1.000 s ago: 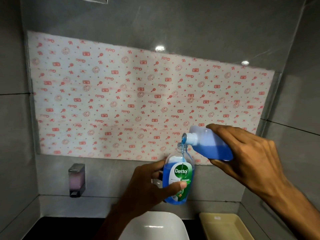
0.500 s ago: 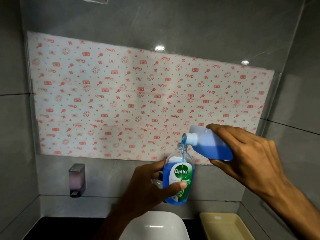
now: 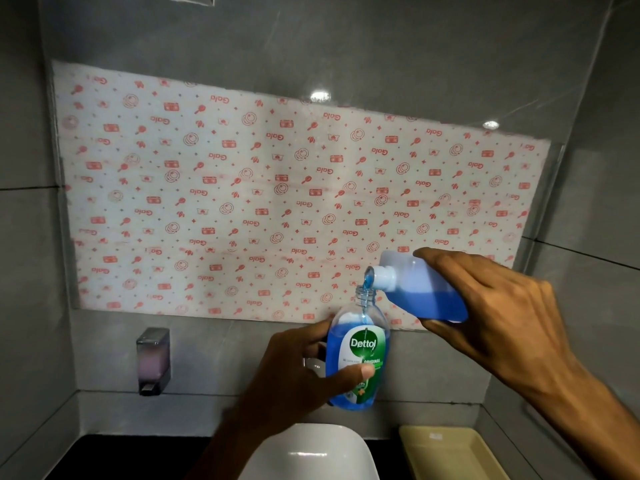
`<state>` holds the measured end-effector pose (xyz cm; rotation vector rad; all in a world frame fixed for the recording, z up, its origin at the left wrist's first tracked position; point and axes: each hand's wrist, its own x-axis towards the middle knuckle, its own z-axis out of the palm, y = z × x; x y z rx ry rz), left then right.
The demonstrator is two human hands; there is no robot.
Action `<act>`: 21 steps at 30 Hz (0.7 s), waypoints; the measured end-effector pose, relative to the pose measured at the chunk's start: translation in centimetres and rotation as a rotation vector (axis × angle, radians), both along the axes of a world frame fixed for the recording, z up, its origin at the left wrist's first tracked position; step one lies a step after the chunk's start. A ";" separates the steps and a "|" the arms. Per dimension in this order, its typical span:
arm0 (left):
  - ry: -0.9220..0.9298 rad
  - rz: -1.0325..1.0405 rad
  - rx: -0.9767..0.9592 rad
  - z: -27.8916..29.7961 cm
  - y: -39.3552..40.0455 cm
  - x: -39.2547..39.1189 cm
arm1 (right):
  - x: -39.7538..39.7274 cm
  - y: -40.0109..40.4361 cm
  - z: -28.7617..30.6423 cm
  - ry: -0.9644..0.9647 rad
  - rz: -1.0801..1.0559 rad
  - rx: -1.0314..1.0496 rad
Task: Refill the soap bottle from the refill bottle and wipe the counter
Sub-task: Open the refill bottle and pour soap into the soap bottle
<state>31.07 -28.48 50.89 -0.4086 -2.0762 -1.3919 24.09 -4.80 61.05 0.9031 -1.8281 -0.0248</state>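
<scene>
My left hand (image 3: 294,379) grips a clear soap bottle (image 3: 358,355) with a green Dettol label, held upright above the basin, its neck uncapped and most of it filled with blue liquid. My right hand (image 3: 491,313) holds a translucent refill bottle (image 3: 420,289) tipped to the left, its white spout just above the soap bottle's mouth. A thin blue stream runs from the spout into the neck. Blue liquid lies in the lower half of the refill bottle.
A white basin (image 3: 311,452) sits below my hands on a dark counter (image 3: 131,455). A beige tray (image 3: 450,452) lies to its right. A wall soap dispenser (image 3: 153,360) hangs at left. Patterned paper (image 3: 277,202) covers the mirror on the grey tiled wall.
Both hands and both bottles hold the same position. The blue stream keeps flowing into the soap bottle.
</scene>
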 end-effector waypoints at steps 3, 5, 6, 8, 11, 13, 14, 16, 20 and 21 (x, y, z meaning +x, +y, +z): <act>-0.008 -0.004 0.010 -0.1 0.0 -0.2 | -0.1 0.0 0.0 0.006 0.002 0.000; -0.010 -0.004 0.013 -0.1 0.0 -0.3 | -0.2 0.0 -0.1 0.007 0.006 -0.002; -0.009 -0.004 0.012 -0.1 0.0 -0.4 | -0.2 0.0 -0.1 0.007 0.006 -0.003; -0.009 -0.006 0.015 -0.1 0.0 -0.4 | -0.3 -0.1 -0.1 0.006 0.003 -0.003; -0.009 -0.008 0.018 -0.1 0.0 -0.5 | -0.4 -0.1 -0.2 0.005 -0.002 -0.002; -0.012 -0.009 0.028 -0.1 0.1 -0.5 | -0.5 -0.1 -0.2 0.004 -0.002 -0.004; -0.015 -0.009 0.032 -0.1 0.1 -0.6 | -0.5 -0.1 -0.2 0.002 -0.004 -0.004; -0.018 -0.010 0.034 -0.1 0.1 -0.7 | -0.7 0.0 -0.2 -0.003 -0.009 -0.003; -0.023 -0.009 0.037 0.0 0.1 -0.7 | -0.9 0.0 -0.3 -0.008 -0.007 -0.003; -0.025 -0.008 0.037 0.0 0.1 -0.7 | -0.9 0.1 -0.2 -0.007 -0.006 -0.002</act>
